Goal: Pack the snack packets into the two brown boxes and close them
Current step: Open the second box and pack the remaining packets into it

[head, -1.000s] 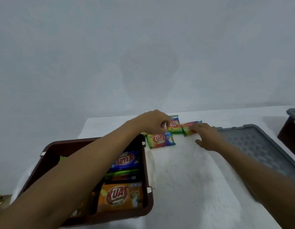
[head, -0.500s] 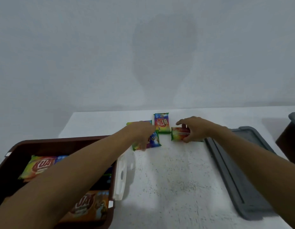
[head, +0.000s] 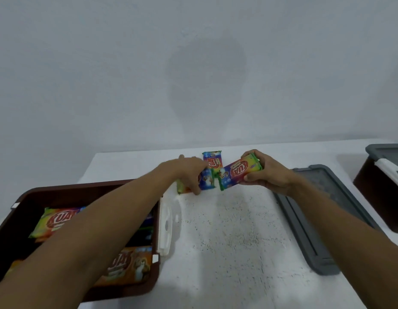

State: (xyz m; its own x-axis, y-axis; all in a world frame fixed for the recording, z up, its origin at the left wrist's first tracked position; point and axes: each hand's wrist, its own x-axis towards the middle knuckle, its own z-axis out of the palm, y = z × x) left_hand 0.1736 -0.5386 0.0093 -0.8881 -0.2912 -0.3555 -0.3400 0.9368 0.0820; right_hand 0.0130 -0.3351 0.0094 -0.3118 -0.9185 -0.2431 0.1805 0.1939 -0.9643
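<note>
"KUAT" in red on rainbow pkt (head: 239, 172) in my right grip (head: 269, 175), tilted. "KUAT" again on green-yellow pkt (head: 57, 221) in brown box (head: 82, 188); orange pkt (head: 126, 266) there shows "UAT". Blue pkt (head: 207, 180) in my left grip (head: 189, 172): print unreadable.

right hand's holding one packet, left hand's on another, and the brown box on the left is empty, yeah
Not empty: the head view shows the brown box on the left holding several packets. The right hand does hold one packet, and the left hand grips another packet.
</note>
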